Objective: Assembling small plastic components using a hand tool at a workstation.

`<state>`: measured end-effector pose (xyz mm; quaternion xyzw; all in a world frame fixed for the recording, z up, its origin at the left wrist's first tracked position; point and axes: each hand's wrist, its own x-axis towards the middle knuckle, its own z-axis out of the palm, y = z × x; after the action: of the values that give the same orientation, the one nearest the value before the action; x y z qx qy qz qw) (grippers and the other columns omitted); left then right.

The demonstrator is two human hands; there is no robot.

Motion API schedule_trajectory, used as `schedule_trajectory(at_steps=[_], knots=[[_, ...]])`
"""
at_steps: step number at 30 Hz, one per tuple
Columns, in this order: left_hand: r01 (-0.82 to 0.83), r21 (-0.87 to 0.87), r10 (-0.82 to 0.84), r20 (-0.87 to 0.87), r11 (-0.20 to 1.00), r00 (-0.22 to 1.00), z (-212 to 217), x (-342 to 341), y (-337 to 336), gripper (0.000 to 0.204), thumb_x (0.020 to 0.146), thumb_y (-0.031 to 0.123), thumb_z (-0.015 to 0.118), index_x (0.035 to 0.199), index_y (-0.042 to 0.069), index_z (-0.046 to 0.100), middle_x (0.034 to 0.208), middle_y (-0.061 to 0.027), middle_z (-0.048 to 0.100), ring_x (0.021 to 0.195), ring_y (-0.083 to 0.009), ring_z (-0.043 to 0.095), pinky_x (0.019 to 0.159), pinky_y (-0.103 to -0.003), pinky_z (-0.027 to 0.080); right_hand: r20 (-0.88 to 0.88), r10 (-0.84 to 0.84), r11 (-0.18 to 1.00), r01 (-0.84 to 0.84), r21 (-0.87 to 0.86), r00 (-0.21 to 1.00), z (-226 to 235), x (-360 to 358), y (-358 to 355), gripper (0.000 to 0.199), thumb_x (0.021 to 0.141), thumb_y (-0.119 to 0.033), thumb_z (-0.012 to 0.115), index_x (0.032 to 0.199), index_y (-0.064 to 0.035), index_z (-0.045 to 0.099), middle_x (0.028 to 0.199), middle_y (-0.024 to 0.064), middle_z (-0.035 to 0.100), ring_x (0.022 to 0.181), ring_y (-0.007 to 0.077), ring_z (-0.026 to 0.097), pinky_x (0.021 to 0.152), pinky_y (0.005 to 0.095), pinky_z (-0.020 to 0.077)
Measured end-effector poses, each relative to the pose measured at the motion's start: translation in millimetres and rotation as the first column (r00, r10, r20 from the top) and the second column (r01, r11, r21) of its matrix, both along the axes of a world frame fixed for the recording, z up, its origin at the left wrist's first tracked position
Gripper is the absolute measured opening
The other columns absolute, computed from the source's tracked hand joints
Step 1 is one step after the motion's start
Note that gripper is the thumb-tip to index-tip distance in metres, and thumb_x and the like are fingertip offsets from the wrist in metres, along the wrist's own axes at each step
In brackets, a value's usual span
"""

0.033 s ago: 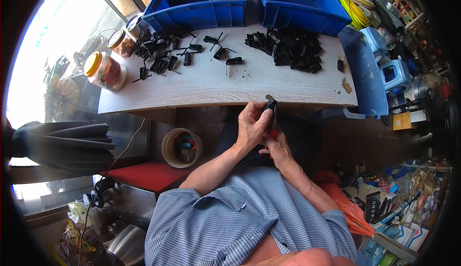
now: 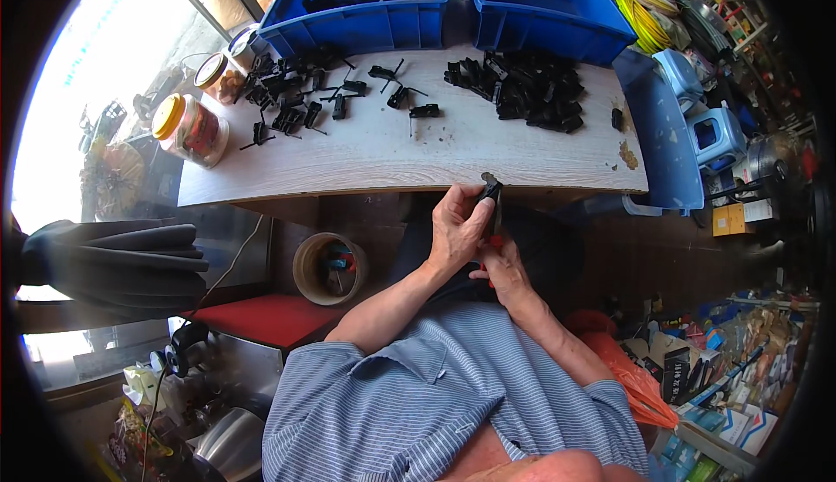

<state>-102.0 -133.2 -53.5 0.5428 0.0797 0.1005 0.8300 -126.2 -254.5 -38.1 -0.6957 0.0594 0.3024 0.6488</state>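
Just off the front edge of the table, my left hand (image 2: 457,228) pinches a small black plastic part (image 2: 491,188) between thumb and fingers. My right hand (image 2: 508,270), close below it, is closed on red-handled pliers (image 2: 496,242). Their jaws reach up beside the black part, mostly hidden by my fingers. On the white table (image 2: 348,164), several black clip-like pieces with thin rods (image 2: 287,116) lie scattered at the left and middle. A denser heap of black parts (image 2: 531,94) sits at the right, with one black piece (image 2: 617,119) apart from it.
Two blue bins (image 2: 357,29) (image 2: 549,33) stand along the far side; black parts lie in the left one. Lidded jars (image 2: 192,131) line the left end. A bucket (image 2: 331,269) stands below the table at left. Blue stools (image 2: 716,138) and clutter are at right.
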Motion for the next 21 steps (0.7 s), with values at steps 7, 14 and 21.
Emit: schedule_trajectory(at_steps=[7, 14, 21], knots=[[-0.015, 0.066, 0.016, -0.021, 0.998, 1.000, -2.3, 1.7, -0.4, 0.015, 0.094, 0.006, 0.064, 0.104, -0.003, 0.058, 0.082, -0.0020, 0.064, 0.071, -0.0032, 0.055, 0.063, -0.020, 0.047, -0.009, -0.016, 1.000, 0.016, 0.016, 1.000, -0.3, -0.4, -1.3, 0.053, 0.089, -0.029, 0.055, 0.136, -0.0064, 0.042, 0.110, 0.0110, 0.057, 0.090, 0.0200, 0.063, 0.071, 0.0357, 0.0592], [0.005, 0.078, -0.003, -0.026, 0.997, 1.000, -6.5, 2.5, -1.1, 0.018, 0.095, 0.006, 0.064, 0.109, -0.003, 0.059, 0.087, -0.0025, 0.065, 0.074, -0.0043, 0.057, 0.065, -0.021, 0.050, 0.021, -0.009, 1.000, 0.008, 0.029, 1.000, -9.2, 1.7, -2.2, 0.042, 0.089, -0.025, 0.055, 0.125, -0.0031, 0.046, 0.090, 0.0074, 0.060, 0.076, 0.0154, 0.062, 0.066, 0.0340, 0.0592], [-0.028, 0.254, 0.013, 0.059, 0.967, 0.998, -8.0, 10.3, -9.4, 0.019, 0.093, 0.008, 0.066, 0.107, -0.004, 0.060, 0.082, -0.0036, 0.065, 0.072, -0.0046, 0.056, 0.065, -0.022, 0.049, -0.085, -0.105, 0.994, 0.106, -0.002, 0.991, -12.7, 10.4, -0.5, 0.020, 0.089, -0.022, 0.059, 0.092, -0.0026, 0.057, 0.064, 0.0016, 0.052, 0.056, 0.0101, 0.055, 0.051, 0.0303, 0.0568]])
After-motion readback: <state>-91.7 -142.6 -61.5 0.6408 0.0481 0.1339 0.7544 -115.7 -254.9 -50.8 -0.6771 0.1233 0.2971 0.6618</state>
